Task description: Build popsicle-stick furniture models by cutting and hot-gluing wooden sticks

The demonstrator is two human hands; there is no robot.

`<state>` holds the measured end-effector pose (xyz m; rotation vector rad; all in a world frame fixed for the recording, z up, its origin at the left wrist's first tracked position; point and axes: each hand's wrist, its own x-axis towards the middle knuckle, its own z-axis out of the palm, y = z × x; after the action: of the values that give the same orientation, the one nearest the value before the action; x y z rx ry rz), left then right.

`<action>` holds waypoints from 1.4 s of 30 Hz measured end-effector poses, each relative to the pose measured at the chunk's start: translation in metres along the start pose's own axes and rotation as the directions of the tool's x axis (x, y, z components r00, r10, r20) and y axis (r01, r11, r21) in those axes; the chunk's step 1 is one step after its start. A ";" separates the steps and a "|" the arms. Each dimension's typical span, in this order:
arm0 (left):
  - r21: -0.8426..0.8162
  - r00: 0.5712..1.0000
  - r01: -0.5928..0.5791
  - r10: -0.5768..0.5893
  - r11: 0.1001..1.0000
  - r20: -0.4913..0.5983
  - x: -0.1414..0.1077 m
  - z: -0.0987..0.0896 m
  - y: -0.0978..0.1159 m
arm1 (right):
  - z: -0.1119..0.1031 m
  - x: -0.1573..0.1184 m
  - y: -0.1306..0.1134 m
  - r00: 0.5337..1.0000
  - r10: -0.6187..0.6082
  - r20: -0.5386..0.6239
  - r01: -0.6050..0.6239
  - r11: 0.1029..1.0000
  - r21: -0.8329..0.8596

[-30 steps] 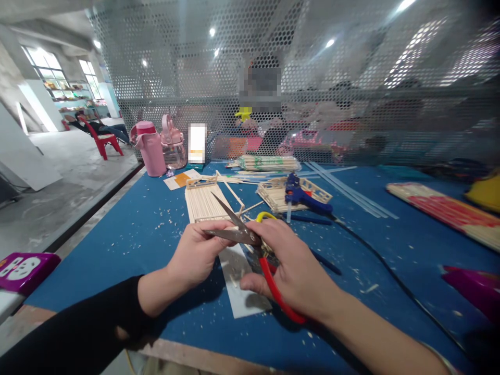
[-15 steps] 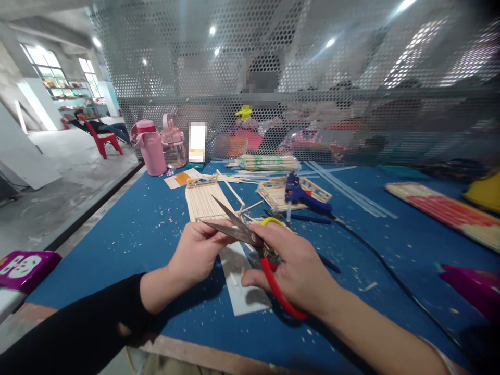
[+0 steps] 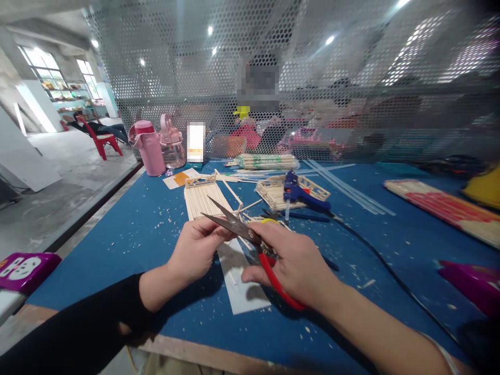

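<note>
Scissors (image 3: 252,235) out, roughly halfway I'd guess
Right hand (image 3: 299,255) grips them over the surface (image 3: 128,245), blades parted right by the left hand (image 3: 195,247); can't tell if that one's pinching anything. Panel (image 3: 207,200) and tray (image 3: 271,195) look like 2 mostly built bits, loose sticks (image 3: 234,178) unused.

At the far left, a pink jug (image 3: 152,155) is standing beside a pinkish bottle (image 3: 172,145). Behind them, a perforated screen (image 3: 175,73) is rising; farther left, a red chair (image 3: 100,139) is standing.
</note>
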<state>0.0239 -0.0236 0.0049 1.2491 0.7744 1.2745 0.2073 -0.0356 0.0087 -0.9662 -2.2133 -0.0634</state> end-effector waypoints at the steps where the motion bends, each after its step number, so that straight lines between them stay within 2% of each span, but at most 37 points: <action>1: 0.010 1.000 -0.015 0.015 1.000 0.004 0.000 0.000 0.000 | -0.001 0.001 -0.001 1.000 0.008 0.011 -0.008 1.000 0.000; 8: 0.064 0.989 -0.146 0.144 0.987 0.028 0.002 -0.004 -0.003 | -0.003 0.004 -0.002 0.998 0.031 0.046 -0.033 0.998 0.045; 14: 0.074 0.978 -0.207 0.207 0.976 0.016 0.001 -0.004 -0.006 | -0.001 0.002 -0.004 1.000 -0.008 -0.021 0.009 0.998 0.061; 19: 0.131 0.982 -0.189 0.189 0.973 0.018 -0.003 -0.004 -0.003 | 0.001 0.000 -0.003 0.996 -0.043 -0.075 0.046 0.998 0.034; 23: 0.110 0.986 -0.161 0.156 0.981 0.053 -0.003 -0.003 -0.002 | 0.003 -0.002 0.000 0.998 -0.033 -0.044 0.036 0.997 0.067; 27: 0.073 0.990 -0.138 0.136 0.988 0.023 -0.002 -0.002 -0.003 | 0.003 -0.001 -0.001 1.000 0.002 -0.001 -0.002 0.998 0.059; 30: 0.101 0.987 -0.161 0.159 0.982 0.028 -0.002 -0.002 -0.001 | 0.002 0.001 -0.002 1.000 -0.015 0.000 0.015 1.000 0.013; 35: 0.193 0.977 -0.204 0.187 0.960 0.103 -0.002 -0.004 0.005 | 0.001 0.003 -0.002 0.998 -0.060 -0.015 0.060 0.998 0.004; 38: 0.135 0.974 -0.186 0.164 0.973 0.157 -0.001 -0.005 0.004 | 0.000 0.003 -0.002 0.998 -0.061 -0.010 0.062 0.997 0.035; 42: 0.014 0.979 -0.084 0.080 0.996 0.188 -0.001 -0.008 -0.004 | -0.001 0.003 -0.002 0.997 -0.070 -0.023 0.071 0.996 0.053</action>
<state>0.0168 -0.0218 -0.0006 1.4089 0.6087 1.1962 0.2047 -0.0358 0.0114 -0.8548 -2.2180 -0.0455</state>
